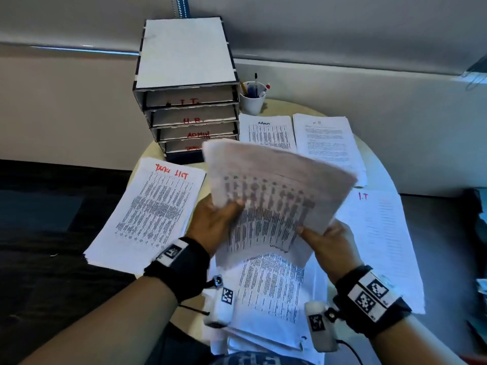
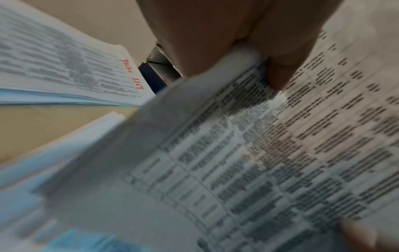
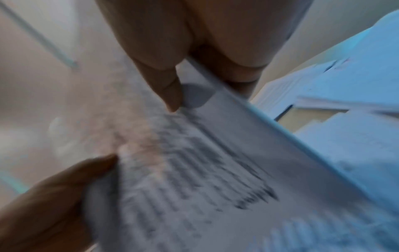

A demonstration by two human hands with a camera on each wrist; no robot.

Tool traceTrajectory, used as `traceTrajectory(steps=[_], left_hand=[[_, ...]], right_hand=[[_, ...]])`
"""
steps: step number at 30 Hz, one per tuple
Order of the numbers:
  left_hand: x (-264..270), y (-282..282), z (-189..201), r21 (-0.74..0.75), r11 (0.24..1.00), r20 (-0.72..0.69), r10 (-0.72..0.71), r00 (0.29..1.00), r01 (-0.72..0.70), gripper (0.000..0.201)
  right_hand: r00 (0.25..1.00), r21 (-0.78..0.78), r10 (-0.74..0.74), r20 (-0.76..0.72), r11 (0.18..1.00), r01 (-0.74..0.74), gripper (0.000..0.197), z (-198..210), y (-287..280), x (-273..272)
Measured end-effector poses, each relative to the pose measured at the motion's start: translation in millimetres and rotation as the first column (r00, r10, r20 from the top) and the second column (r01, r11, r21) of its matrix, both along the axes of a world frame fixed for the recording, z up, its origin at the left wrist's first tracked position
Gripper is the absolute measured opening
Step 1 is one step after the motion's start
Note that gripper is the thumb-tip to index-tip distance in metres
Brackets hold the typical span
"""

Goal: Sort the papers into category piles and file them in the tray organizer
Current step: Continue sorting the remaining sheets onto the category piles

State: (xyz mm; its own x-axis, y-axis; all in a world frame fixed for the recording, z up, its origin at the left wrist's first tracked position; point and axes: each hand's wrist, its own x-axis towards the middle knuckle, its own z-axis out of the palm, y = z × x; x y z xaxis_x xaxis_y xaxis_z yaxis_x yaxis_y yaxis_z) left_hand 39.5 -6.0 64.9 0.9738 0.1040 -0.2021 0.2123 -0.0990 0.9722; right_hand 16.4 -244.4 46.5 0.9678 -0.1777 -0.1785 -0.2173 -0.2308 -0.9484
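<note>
Both hands hold up a sheaf of printed papers point(image 1: 276, 191) over the round table, its pages blurred. My left hand point(image 1: 218, 219) grips its left edge, thumb on top point(image 2: 278, 68). My right hand point(image 1: 329, 238) pinches its lower right corner point(image 3: 172, 95). Under them lies a loose unsorted heap point(image 1: 271, 293). Sorted piles lie around: "Task List" point(image 1: 147, 214) at left, "Admin" point(image 1: 266, 133) and "H.R" point(image 1: 326, 143) at the back, "I.T" point(image 1: 379, 238) at right. The tray organizer point(image 1: 189, 101) stands at the back left, its trays labelled I.T, H.R, ADMIN and one half hidden.
A white cup of pens point(image 1: 253, 98) stands right of the organizer. The table point(image 1: 274, 106) is small and round, with papers hanging over its edges. Dark floor lies to the left and a pale wall behind.
</note>
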Motion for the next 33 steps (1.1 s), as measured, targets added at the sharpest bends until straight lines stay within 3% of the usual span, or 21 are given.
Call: traceTrajectory(steps=[3,5,8,10,12,14,16,17,18,20,23,26,28,30,32,33], left_hand=[[10,19,-7,-0.185,0.975,-0.064,0.115,0.991,-0.125,0.049],[6,19,-7,-0.316,0.922,-0.214,0.159,0.964,-0.223,0.073],[3,8,-8,-0.501,0.794,-0.334,0.190,0.923,-0.345,0.052],[-1,1,-11,-0.562,0.728,-0.426,0.152,0.892,-0.392,0.068],[-4,-3,-17,-0.665,0.633,-0.458,0.074,0.886,-0.396,0.077],[-11,-6,-10,-0.709,0.607,-0.433,0.028,0.901,-0.360,0.053],[-13,2,-10,-0.695,0.634,-0.404,0.048,0.914,-0.340,0.022],[-9,15,-16,-0.694,0.625,-0.394,0.088,0.915,-0.358,0.020],[-6,31,-18,-0.712,0.614,-0.351,0.109,0.930,-0.341,0.029],[2,62,-21,-0.687,0.676,-0.249,0.126,0.960,-0.267,0.060],[7,87,-8,-0.494,0.870,-0.142,-0.087,0.986,0.005,0.070],[9,89,2,-0.280,0.934,-0.060,-0.250,0.966,0.224,0.046],[7,88,5,-0.233,0.948,0.003,-0.224,0.975,0.219,0.046],[2,93,4,-0.230,0.957,0.063,-0.164,0.984,0.175,0.051],[-5,100,0,-0.114,0.981,0.123,-0.140,0.983,0.154,0.042],[-10,100,-2,-0.018,0.988,0.129,-0.150,0.980,0.154,0.035]], right_hand=[[0.994,0.054,0.053,-0.091,0.997,-0.048,0.009,-3,-29,-7],[0.989,0.260,0.038,-0.146,0.966,0.001,0.047,-14,-39,-15],[0.992,0.685,-0.005,-0.130,0.722,0.093,0.046,-8,-24,-16],[0.996,0.773,-0.010,-0.092,0.630,0.078,0.048,0,-14,-11],[0.991,0.757,-0.072,-0.115,0.639,0.135,0.049,2,-13,-5],[0.983,0.665,-0.121,-0.139,0.724,0.183,0.042,3,-16,-2],[0.985,0.535,-0.138,-0.102,0.827,0.171,0.035,7,-23,0],[0.988,0.471,-0.137,-0.077,0.868,0.157,0.031,10,-30,0],[0.990,0.430,-0.134,-0.053,0.891,0.144,0.026,16,-37,0],[0.996,0.392,-0.084,0.018,0.917,0.070,0.029,29,-54,-1],[0.988,0.254,0.113,0.108,0.957,-0.138,0.038,46,-68,-3],[0.983,0.160,0.136,0.119,0.975,-0.155,0.049,47,-62,-4],[0.984,0.152,0.055,0.169,0.985,-0.081,0.047,46,-55,-7],[0.976,0.172,0.035,0.213,0.982,-0.073,0.018,46,-49,-13],[0.980,0.182,0.015,0.197,0.982,-0.051,0.026,39,-48,-18],[0.987,0.182,0.019,0.157,0.982,-0.048,0.020,33,-48,-21]])
